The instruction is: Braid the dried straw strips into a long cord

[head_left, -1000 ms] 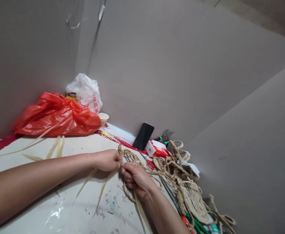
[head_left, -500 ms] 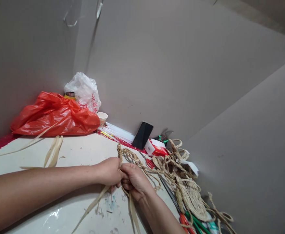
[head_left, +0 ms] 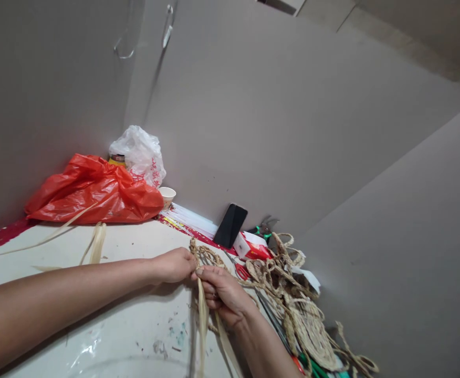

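My left hand [head_left: 177, 264] is closed on a braided straw cord [head_left: 210, 255], part of which stands out just past its fingers. Right beside it, my right hand [head_left: 226, 296] pinches pale flat straw strips [head_left: 202, 320] at the lower end of the braid. Two long strips hang from there toward me over the white tabletop [head_left: 135, 336]. The fingertips of both hands almost touch and hide the spot where strips and cord meet. Behind the right hand the braid runs off in loops to the right.
Coiled straw braid [head_left: 309, 325] heaps at the right, near red-handled scissors [head_left: 241, 271] and green-handled pliers [head_left: 264, 229]. A phone [head_left: 230, 226] leans on the wall by a red-white box [head_left: 251, 245]. A red plastic bag [head_left: 96, 194], paper cup [head_left: 167, 196] and loose strips [head_left: 98, 244] lie at the back left.
The strip that slanted left under my left hand now hangs down from my right hand's pinch. The left hand has shifted slightly left and up. The camera view has shifted a little.
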Demonstrator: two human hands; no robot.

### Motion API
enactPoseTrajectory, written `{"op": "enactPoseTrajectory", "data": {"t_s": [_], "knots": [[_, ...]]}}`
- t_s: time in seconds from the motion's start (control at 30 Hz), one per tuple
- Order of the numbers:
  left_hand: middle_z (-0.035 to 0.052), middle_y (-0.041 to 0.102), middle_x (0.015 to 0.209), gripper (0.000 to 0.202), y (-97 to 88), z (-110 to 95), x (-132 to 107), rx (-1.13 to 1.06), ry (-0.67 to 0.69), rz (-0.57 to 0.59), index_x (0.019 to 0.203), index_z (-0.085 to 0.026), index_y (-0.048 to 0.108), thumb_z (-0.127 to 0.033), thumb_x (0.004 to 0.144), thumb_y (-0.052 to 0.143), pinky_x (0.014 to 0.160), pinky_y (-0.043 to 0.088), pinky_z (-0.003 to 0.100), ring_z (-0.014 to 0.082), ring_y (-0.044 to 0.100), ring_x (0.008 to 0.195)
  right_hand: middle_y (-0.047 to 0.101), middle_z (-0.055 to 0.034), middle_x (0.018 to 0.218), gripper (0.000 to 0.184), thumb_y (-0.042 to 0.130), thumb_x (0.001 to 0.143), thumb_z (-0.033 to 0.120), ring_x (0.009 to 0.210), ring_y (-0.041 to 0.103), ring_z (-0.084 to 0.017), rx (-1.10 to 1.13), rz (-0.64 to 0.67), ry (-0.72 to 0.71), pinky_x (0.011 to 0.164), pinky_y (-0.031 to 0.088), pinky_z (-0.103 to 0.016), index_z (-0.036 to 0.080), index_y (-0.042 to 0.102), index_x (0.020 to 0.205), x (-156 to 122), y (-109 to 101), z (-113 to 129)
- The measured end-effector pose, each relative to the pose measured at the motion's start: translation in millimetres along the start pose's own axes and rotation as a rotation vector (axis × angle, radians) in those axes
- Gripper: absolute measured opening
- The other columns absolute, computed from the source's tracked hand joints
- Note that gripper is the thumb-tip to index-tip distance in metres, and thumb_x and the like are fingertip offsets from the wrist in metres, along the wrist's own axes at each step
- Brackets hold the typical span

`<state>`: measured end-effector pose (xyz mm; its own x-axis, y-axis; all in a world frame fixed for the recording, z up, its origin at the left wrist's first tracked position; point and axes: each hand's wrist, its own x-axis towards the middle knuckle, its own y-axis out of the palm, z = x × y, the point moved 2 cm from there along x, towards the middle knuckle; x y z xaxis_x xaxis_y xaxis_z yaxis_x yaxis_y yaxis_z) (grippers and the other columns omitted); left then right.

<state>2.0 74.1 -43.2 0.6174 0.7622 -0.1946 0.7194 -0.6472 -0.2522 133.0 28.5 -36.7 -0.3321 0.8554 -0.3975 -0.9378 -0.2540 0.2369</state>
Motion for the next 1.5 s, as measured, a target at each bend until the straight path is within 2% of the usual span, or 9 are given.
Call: {"op": "enactPoseTrajectory", "data": {"t_s": [0.1, 0.27, 0.6, 0.97, 1.07, 1.23, 1.33, 1.43, 1.5], "knots": [[-0.0040, 0.044, 0.049, 0.021, -5.3, -2.4, -1.6, 0.124, 0.084, -0.037, 0.063, -0.013, 0.059, -0.027, 0.071, 0.045, 0.048, 0.025, 0.022, 0.0083, 0.032, 0.047, 0.028, 0.0121, 0.037, 0.027, 0.067, 0.070, 0.039, 0.035, 0.011, -0.003, -0.106, -0.027, 0.011, 0.036, 0.004, -0.019, 0.014, 0.058, 0.070, -1.8, -4.2, 0.8], [-0.0004, 0.058, 0.059, 0.018, -11.6, -3.3, 1.0, 0.161, 0.084, 0.093, 0.064, -0.013, 0.063, -0.022, 0.068, 0.047, 0.056, 0.032, 0.022, 0.0102, 0.044, 0.055, 0.036, 0.0074, 0.045, 0.029, 0.064, 0.072, 0.041, 0.041, 0.021, -0.005, -0.431, -0.081, -0.114, 0.040, 0.012, -0.022, 0.013, 0.060, 0.065, -1.5, -7.2, 2.0], [-0.0064, 0.036, 0.043, 0.018, -4.9, -1.2, -3.7, -0.015, -0.186, 0.147, 0.058, -0.017, 0.050, -0.031, 0.068, 0.053, 0.037, 0.016, 0.023, 0.0058, 0.024, 0.032, 0.050, 0.0001, 0.058, 0.026, 0.045, 0.082, 0.027, 0.057, 0.040, -0.013, -1.133, -0.308, -0.383, 0.051, 0.025, -0.024, 0.017, 0.052, 0.058, -7.0, -5.9, 2.1], [-0.0077, 0.036, 0.039, 0.023, 3.9, 1.6, -4.4, -0.132, -0.144, 0.050, 0.055, -0.016, 0.051, -0.035, 0.065, 0.057, 0.036, 0.012, 0.022, 0.0036, 0.023, 0.031, 0.036, 0.0039, 0.048, 0.031, 0.045, 0.082, 0.032, 0.048, 0.031, -0.011, -0.966, -0.270, -0.258, 0.045, 0.022, -0.024, 0.019, 0.045, 0.054, -14.3, 2.4, 12.9], [-0.0081, 0.034, 0.038, 0.024, 5.3, -0.8, -6.6, -0.239, -0.186, 0.080, 0.051, -0.017, 0.045, -0.034, 0.063, 0.058, 0.035, 0.011, 0.022, 0.0037, 0.021, 0.031, 0.044, 0.0019, 0.047, 0.032, 0.042, 0.084, 0.030, 0.047, 0.037, -0.012, -1.004, -0.264, -0.267, 0.046, 0.025, -0.024, 0.018, 0.050, 0.056, -15.8, 12.3, 7.1], [-0.0074, 0.034, 0.037, 0.031, 7.2, -5.3, -9.9, -0.306, -0.163, 0.083, 0.046, -0.018, 0.040, -0.036, 0.064, 0.058, 0.034, 0.011, 0.022, 0.0035, 0.022, 0.031, 0.065, -0.0097, 0.068, 0.026, 0.045, 0.084, 0.026, 0.057, 0.051, -0.017, -1.365, -0.424, -0.300, 0.055, 0.029, -0.027, 0.017, 0.064, 0.069, -25.8, 25.2, 1.4], [-0.0080, 0.034, 0.036, 0.025, 7.8, -5.6, -10.7, -0.311, -0.174, 0.086, 0.048, -0.017, 0.044, -0.031, 0.062, 0.059, 0.034, 0.010, 0.022, 0.0033, 0.020, 0.031, 0.066, -0.0096, 0.068, 0.025, 0.046, 0.084, 0.024, 0.058, 0.053, -0.017, -1.392, -0.277, -0.298, 0.056, 0.030, -0.027, 0.017, 0.064, 0.068, -38.3, 36.9, 4.2], [-0.0079, 0.034, 0.036, 0.016, 6.7, -3.9, -9.7, -0.309, -0.194, 0.107, 0.051, -0.016, 0.048, -0.025, 0.062, 0.057, 0.035, 0.010, 0.023, 0.0036, 0.020, 0.031, 0.063, -0.0040, 0.062, 0.025, 0.051, 0.083, 0.029, 0.055, 0.052, -0.014, -1.152, 0.182, -0.173, 0.052, 0.033, -0.024, 0.018, 0.061, 0.064, -52.3, 45.5, 11.9], [-0.0077, 0.033, 0.036, 0.019, 5.3, -2.8, -8.6, -0.293, -0.199, 0.127, 0.049, -0.017, 0.044, -0.024, 0.062, 0.056, 0.035, 0.010, 0.023, 0.0037, 0.021, 0.031, 0.061, -0.0028, 0.060, 0.030, 0.051, 0.083, 0.038, 0.052, 0.051, -0.013, -0.926, 0.329, -0.061, 0.049, 0.035, -0.023, 0.017, 0.061, 0.066, -56.6, 40.0, 20.9]]}}
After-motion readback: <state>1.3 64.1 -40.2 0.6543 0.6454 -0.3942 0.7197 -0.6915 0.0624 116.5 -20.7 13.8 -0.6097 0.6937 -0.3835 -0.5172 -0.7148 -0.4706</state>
